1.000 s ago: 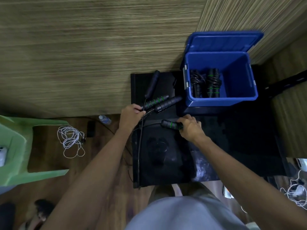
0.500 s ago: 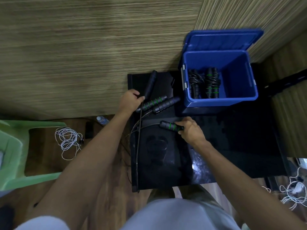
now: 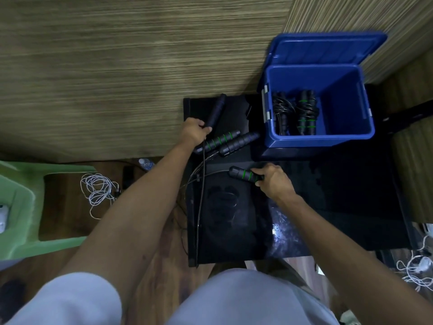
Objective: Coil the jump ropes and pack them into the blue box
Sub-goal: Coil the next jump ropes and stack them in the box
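Note:
The blue box (image 3: 346, 137) stands open at the back right of the black table (image 3: 328, 207), lid tipped back, with two coiled jump ropes (image 3: 296, 111) inside. My left hand (image 3: 193, 133) grips the near end of a plain dark handle (image 3: 215, 111) that points away toward the wall. Just right of it lie a green-ringed handle (image 3: 220, 139) and an all-black handle (image 3: 241, 143), side by side. My right hand (image 3: 274, 181) grips another green-ringed handle (image 3: 243, 174). Thin black cords (image 3: 201, 195) run from the handles down over the table's left edge.
A green plastic chair (image 3: 21, 207) stands at the left on the wooden floor. A loose white cable (image 3: 97, 191) and a small water bottle (image 3: 145, 163) lie beside it. More white cable (image 3: 417, 270) sits at the lower right. A wood-grain wall runs behind the table.
My left hand has moved away from me, from the cords near the table's left edge up to the plain dark handle, and closed on it. My right hand keeps its grip on the green-ringed handle.

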